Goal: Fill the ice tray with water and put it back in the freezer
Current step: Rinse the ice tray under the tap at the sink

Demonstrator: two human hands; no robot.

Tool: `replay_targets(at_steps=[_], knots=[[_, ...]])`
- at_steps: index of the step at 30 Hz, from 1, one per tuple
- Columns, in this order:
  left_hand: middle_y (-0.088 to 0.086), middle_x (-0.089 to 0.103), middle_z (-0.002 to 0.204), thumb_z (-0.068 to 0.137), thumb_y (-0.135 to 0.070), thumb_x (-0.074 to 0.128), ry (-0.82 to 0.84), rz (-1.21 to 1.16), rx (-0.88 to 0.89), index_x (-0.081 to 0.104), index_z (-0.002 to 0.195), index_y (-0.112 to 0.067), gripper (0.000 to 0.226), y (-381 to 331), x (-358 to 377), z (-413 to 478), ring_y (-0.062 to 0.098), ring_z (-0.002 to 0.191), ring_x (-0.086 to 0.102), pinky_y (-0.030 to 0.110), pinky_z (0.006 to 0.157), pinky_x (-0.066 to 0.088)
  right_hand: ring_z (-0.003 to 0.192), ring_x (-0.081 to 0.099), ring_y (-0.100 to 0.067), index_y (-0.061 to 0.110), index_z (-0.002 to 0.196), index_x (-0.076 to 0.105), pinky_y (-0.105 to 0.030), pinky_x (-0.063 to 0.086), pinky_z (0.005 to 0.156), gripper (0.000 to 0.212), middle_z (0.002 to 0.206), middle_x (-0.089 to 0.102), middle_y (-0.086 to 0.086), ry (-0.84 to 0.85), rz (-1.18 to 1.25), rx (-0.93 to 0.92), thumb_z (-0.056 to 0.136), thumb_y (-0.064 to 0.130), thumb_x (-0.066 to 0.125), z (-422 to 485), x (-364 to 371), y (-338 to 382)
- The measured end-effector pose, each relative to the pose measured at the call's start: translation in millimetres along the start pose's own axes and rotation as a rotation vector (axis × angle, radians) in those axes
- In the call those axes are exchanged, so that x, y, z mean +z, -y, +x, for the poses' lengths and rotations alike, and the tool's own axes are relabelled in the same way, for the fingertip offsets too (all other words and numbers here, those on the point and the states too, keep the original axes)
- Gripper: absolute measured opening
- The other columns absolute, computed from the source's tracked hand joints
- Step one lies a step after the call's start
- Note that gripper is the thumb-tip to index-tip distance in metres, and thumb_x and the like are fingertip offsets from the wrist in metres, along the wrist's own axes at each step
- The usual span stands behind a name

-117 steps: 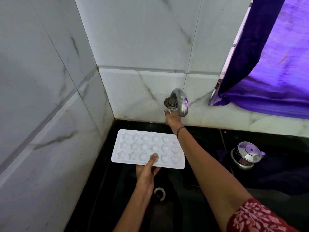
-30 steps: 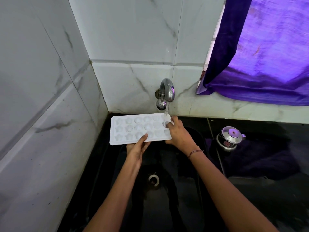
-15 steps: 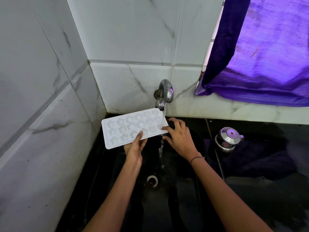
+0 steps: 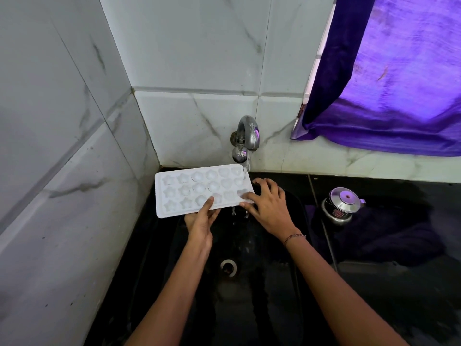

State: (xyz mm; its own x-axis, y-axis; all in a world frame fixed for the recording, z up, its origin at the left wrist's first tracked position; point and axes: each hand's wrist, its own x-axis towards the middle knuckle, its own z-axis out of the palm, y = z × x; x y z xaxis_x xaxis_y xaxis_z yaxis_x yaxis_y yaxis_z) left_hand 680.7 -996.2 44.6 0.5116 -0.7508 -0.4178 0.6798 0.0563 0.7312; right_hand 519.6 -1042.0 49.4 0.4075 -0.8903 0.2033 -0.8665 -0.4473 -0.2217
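Operator: Ice tray [image 4: 199, 189] at centre frame, held over the black sink [image 4: 249, 308], right end under the tap [image 4: 245, 136]. My left hand [image 4: 199, 221] gripped the near long edge, thumb on top beside a cell and fingers beneath. My right hand [image 4: 268, 206] lay spread, fingers fairly straight, tips touching the tray's right end. From my screen it pinched nothing.

Trainee: Where did the water land?

Operator: A thin stream [image 4: 247, 167] struck the far right corner. Drips fell from the near right edge towards the drain [image 4: 228, 267], lower centre. I could not tell how many cells held water.

Trainee: How should the step have been done?

Operator: In my judgement, level first. The drips suggested that water was running off the tray rather than settling in it. I would then have drawn the tray slowly to the right, so that each column passed under the stream and spilled into its neighbour. I would have stopped short of the rim, since brimming cells slop on the walk. I would also have taken one end in each hand before lifting away. No freezer showed in the frame.
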Motion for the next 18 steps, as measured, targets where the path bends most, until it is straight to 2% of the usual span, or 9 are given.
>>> replay_targets(at_steps=[3,7,11,13,16,18], knots=[[0.006,0.065,0.110,0.079,0.003,0.067,-0.008,-0.002,-0.025,0.055,0.117,-0.009,0.042,3,2,-5,0.020,0.091,0.066,0.028,0.071,0.059,0.123,0.043,-0.031,0.030,0.104,0.066,-0.050,0.040,0.096,0.054,0.130,0.052,-0.007,-0.055,-0.067,0.026,0.086,0.064,0.029,1,3,4],[0.006,0.064,0.110,0.079,0.003,0.067,-0.028,0.002,-0.027,0.055,0.116,-0.009,0.041,-2,-2,-2,0.019,0.088,0.066,0.029,0.070,0.059,0.129,0.037,-0.032,0.031,0.116,0.062,-0.049,0.039,0.099,0.059,0.136,0.046,-0.006,0.002,-0.044,-0.049,0.086,0.066,0.025,-5,7,1],[0.001,0.065,0.098,0.079,0.005,0.066,-0.039,0.040,-0.080,0.055,0.110,-0.012,0.037,4,-4,-10,0.016,0.082,0.065,0.029,0.070,0.058,0.123,0.044,-0.030,0.029,0.104,0.066,-0.046,0.042,0.093,0.056,0.129,0.052,-0.006,-0.025,-0.085,0.013,0.086,0.065,0.026,-9,7,-1],[0.001,0.065,0.099,0.079,0.005,0.066,-0.051,0.065,-0.060,0.055,0.111,-0.012,0.038,5,-5,-13,0.016,0.082,0.065,0.029,0.069,0.058,0.119,0.046,-0.029,0.030,0.109,0.063,-0.044,0.044,0.091,0.058,0.127,0.052,-0.006,0.009,-0.093,-0.001,0.085,0.066,0.025,-13,12,1],[0.003,0.064,0.103,0.078,0.003,0.069,-0.058,0.222,0.013,0.057,0.111,-0.011,0.038,7,-9,-10,0.020,0.092,0.064,0.030,0.071,0.058,0.116,0.045,-0.028,0.028,0.119,0.059,-0.042,0.043,0.091,0.065,0.128,0.048,-0.006,0.098,-0.120,-0.032,0.084,0.066,0.019,-24,22,-2],[0.001,0.066,0.101,0.075,-0.002,0.074,-0.071,0.354,0.055,0.061,0.102,-0.015,0.033,12,-13,-7,0.021,0.096,0.065,0.037,0.079,0.057,0.116,0.042,-0.025,0.024,0.123,0.056,-0.039,0.040,0.092,0.062,0.129,0.045,-0.005,0.134,-0.119,0.004,0.088,0.064,0.024,-29,26,-1]])
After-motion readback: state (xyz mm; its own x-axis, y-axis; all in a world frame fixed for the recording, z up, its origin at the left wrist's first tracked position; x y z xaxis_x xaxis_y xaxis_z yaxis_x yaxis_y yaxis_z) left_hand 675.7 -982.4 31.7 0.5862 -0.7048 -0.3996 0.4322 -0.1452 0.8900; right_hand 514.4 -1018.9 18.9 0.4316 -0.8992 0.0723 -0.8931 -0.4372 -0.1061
